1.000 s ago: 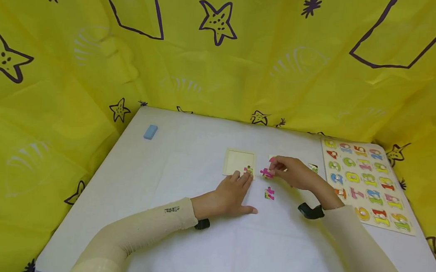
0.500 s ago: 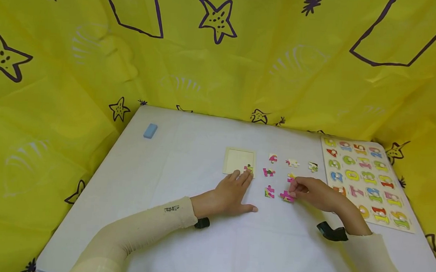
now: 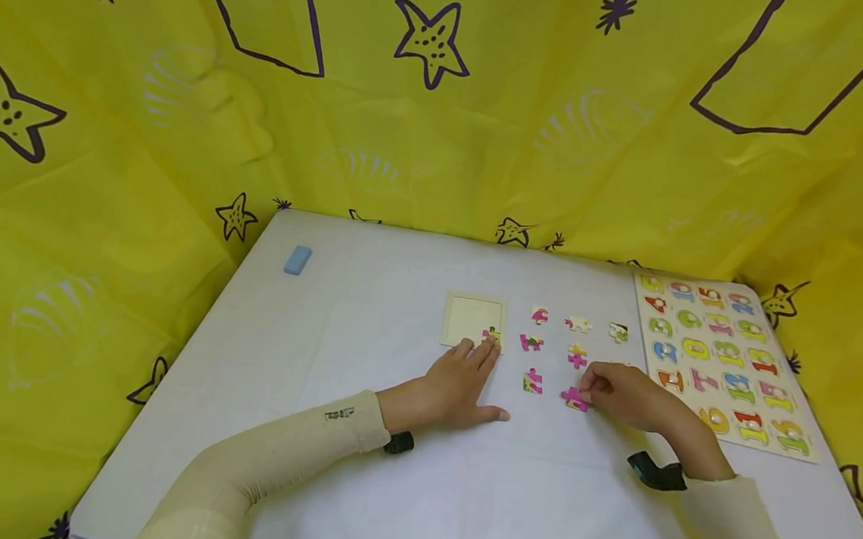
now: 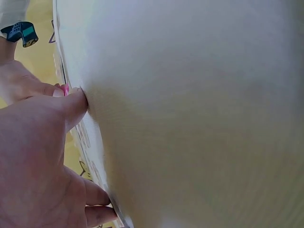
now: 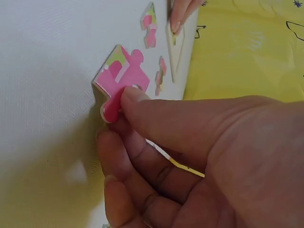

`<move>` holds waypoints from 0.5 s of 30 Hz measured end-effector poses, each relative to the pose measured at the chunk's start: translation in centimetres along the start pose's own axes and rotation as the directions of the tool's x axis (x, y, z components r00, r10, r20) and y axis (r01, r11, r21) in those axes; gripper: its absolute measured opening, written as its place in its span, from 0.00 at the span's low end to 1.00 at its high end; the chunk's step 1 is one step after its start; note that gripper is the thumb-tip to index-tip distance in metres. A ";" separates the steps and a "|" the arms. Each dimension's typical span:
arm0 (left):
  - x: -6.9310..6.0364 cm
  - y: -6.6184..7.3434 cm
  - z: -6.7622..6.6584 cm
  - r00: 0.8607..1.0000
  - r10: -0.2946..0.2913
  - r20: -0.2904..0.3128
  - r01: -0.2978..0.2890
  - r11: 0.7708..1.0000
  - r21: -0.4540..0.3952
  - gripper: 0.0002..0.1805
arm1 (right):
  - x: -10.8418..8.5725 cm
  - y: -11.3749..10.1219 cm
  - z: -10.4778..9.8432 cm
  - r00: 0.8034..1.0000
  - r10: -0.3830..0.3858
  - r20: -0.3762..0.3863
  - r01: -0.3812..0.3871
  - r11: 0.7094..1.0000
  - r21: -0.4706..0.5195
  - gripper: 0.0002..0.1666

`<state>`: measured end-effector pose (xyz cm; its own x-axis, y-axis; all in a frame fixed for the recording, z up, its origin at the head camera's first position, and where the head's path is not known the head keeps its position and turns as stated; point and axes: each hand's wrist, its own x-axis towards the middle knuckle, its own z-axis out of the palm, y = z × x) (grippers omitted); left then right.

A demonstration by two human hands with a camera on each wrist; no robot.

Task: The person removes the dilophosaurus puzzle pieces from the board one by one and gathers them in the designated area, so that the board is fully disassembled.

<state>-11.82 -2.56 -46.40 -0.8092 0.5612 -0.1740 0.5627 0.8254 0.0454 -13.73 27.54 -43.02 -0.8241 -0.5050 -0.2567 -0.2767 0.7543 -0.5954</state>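
Observation:
My left hand (image 3: 457,395) lies with fairly straight fingers at the lower right corner of a small square wooden puzzle tray (image 3: 473,312). Its fingertips touch a puzzle piece (image 3: 492,333) in that corner. In the left wrist view the thumb and fingers (image 4: 100,214) meet the surface. Farther right, my right hand (image 3: 627,398) pinches a pink puzzle piece (image 5: 124,71) between thumb and fingers. That piece is tilted at the table in the right wrist view. Several loose pieces, such as a pink and green one (image 3: 533,381), lie between tray and right hand.
A number board (image 3: 730,362) with colourful digits lies at the right of the white table (image 3: 370,299). A blue block (image 3: 298,260) sits at the far left. Yellow patterned cloth (image 3: 439,138) hangs behind and along the sides.
My right hand has left a pink piece in the middle row and moved toward me and right, where it now pinches another pink piece. The left hand has stayed on the tray corner.

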 end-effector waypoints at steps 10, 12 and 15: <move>0.0 0.1 -0.1 1.000 0.002 0.017 -0.002 1.000 0.018 0.58 | 0.3 -0.4 0.8 0.997 -0.050 -0.067 0.044 0.996 -0.081 0.04; 0.0 0.1 -0.2 1.000 0.000 0.020 0.000 1.000 0.026 0.58 | 0.4 -0.6 0.8 0.998 -0.038 -0.058 0.032 0.994 -0.101 0.04; 0.1 0.1 -0.1 1.000 -0.002 0.018 0.001 0.999 0.034 0.57 | 0.5 -0.9 0.6 0.999 -0.013 -0.041 0.007 0.991 -0.132 0.05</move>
<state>-11.83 -2.39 -46.27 -0.8071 0.5583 -0.1920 0.5670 0.8237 0.0115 -13.65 26.33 -43.06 -0.8401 -0.4968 -0.2175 -0.3456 0.7995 -0.4913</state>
